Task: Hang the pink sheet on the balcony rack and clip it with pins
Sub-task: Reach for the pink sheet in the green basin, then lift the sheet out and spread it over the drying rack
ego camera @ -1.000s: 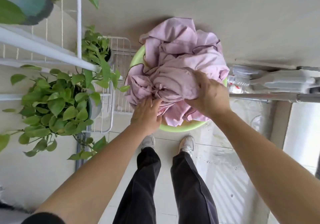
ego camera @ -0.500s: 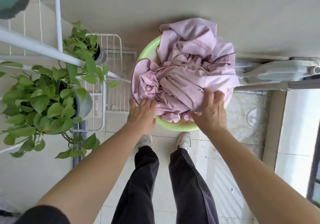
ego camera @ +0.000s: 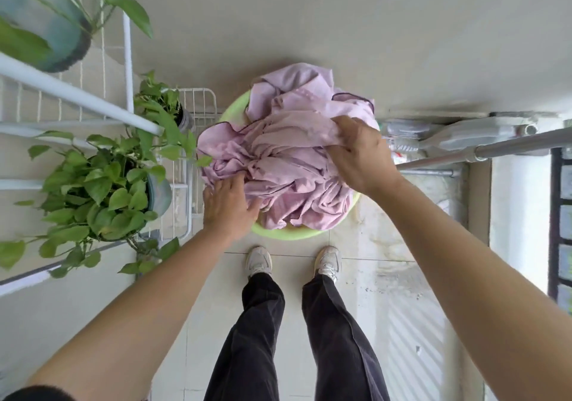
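The pink sheet (ego camera: 288, 153) lies crumpled in a heap in a light green basin (ego camera: 288, 234) on the floor just ahead of my feet. My right hand (ego camera: 359, 156) is on the heap's right side, its fingers closed around a fold of the cloth. At the heap's near left edge, my left hand (ego camera: 230, 207) rests on the cloth by the basin rim with its fingers pushed into the folds. A metal rack pole (ego camera: 495, 150) runs out to the right. No pins are visible.
A white wire shelf (ego camera: 127, 60) with potted green plants (ego camera: 93, 190) stands close on the left. Plastic bottles (ego camera: 433, 137) lie by the wall to the right of the basin. A dark railing (ego camera: 557, 215) is at the far right. Tiled floor lies below.
My right hand has moved from the heap's near edge up to its right top and closed on a fold. My left hand has shifted slightly into the cloth.
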